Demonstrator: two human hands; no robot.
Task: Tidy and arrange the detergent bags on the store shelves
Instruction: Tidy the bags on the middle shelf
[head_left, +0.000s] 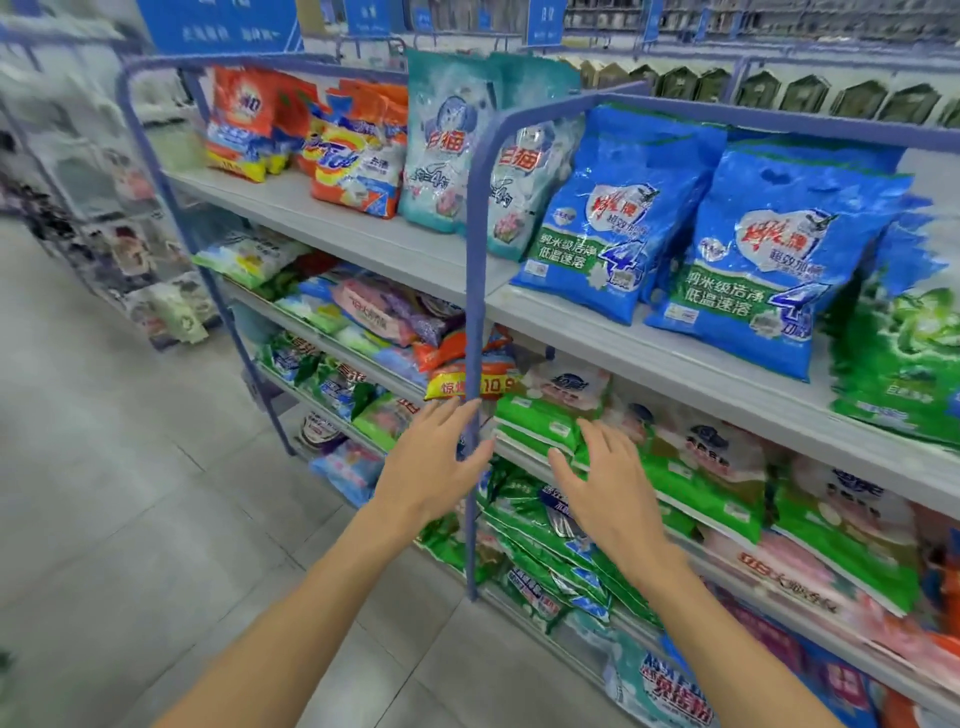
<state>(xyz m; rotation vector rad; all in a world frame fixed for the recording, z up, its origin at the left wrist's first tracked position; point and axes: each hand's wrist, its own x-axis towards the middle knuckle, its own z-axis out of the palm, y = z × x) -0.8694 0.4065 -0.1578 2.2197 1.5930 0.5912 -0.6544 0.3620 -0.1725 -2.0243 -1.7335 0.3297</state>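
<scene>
Several tiers of the shelf unit (649, 353) fill the right of the frame. We judge the main risk to be low at centre: the slumped green bags (550, 551) spill past their shelf edge, so a tug on anything above could send them sliding to the floor (130, 467). Upper right, the blue detergent bags (613, 218) stand leaning; a knock to the unit may topple them. Room is freest at left, over the aisle. The stacked green-and-white bags (540, 421) lie at centre on the second tier, close under the board above. The blue upright post (475, 291) runs between our hands. Our left hand (434, 467) and right hand (605, 483) are both spread wide, holding nothing; whether they touch post or bag we cannot tell.
</scene>
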